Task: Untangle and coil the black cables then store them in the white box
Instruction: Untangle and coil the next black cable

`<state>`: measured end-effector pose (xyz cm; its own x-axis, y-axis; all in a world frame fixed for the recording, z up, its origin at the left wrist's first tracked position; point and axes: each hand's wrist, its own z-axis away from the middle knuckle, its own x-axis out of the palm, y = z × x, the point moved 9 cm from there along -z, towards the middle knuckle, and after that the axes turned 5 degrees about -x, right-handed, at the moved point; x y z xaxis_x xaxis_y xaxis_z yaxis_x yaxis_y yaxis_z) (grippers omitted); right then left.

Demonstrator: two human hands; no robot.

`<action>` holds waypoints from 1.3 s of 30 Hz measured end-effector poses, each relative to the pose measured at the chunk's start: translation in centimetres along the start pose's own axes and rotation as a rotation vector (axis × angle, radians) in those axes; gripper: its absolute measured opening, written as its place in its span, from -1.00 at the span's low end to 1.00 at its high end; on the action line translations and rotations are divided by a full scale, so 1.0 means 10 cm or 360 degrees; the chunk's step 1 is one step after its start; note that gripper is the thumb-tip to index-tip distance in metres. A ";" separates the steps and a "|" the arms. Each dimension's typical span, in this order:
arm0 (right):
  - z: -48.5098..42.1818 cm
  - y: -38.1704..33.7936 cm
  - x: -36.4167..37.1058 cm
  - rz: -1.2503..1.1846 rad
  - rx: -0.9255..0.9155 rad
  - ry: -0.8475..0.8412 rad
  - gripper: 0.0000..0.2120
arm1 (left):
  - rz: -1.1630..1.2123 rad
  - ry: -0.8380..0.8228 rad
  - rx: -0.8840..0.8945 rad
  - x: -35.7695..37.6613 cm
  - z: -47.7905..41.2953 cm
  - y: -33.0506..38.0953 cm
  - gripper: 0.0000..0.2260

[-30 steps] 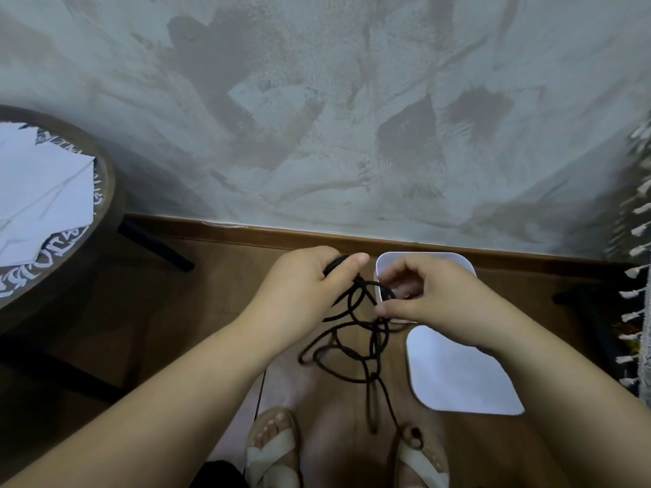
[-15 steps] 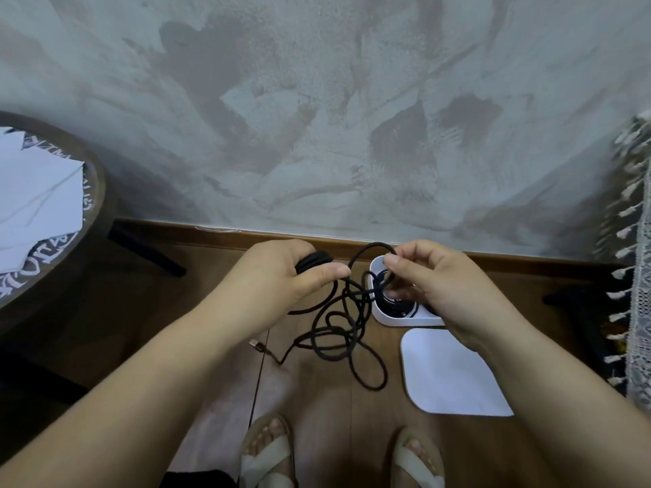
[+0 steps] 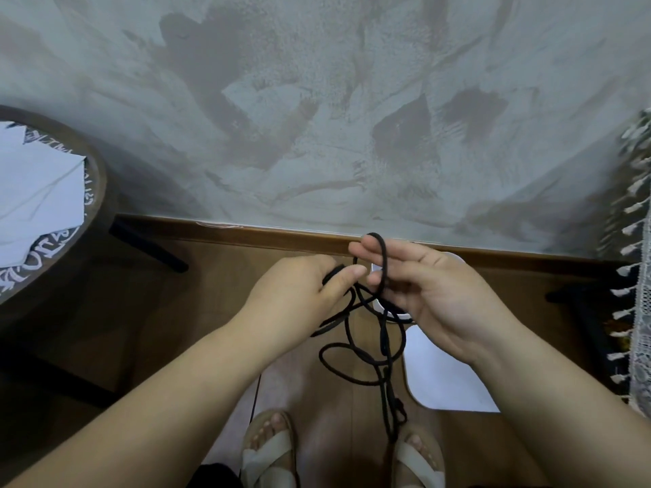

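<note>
Centre frame, our left hand (image 3: pixel 303 288) clamps the coiled black cable (image 3: pixel 385 262); our right hand's (image 3: pixel 435 294) straight fingers lift a loop free.

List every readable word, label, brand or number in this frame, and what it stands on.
White ornamental lettering on the round table, partly under white paper: too stylised and cut off to read.
No markings show on the black cable, white box, white lid or sandals.
</note>
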<state>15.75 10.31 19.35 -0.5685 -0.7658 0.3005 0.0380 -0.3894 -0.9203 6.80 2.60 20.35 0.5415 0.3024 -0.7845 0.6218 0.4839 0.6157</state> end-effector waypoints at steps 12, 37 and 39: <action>0.07 -0.15 0.26 0.1719 -0.0684 -0.0239 -0.75 | 0.0219 -0.0067 0.0016 0.10 0.07 0.03 -0.61; -0.02 -0.23 -0.42 0.0777 -0.0441 0.0554 -0.64 | 0.0338 -0.0104 -0.0516 0.02 0.00 -0.41 -0.68; 0.00 -0.28 -0.25 0.0963 -0.0516 0.0356 -0.68 | 0.0160 0.0124 -0.0401 -0.14 -0.02 -0.39 -0.54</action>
<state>17.06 13.36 21.14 -0.6809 -0.6627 -0.3118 0.1732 0.2679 -0.9478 3.49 0.44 19.08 0.5420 0.4166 -0.7298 0.4016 0.6345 0.6604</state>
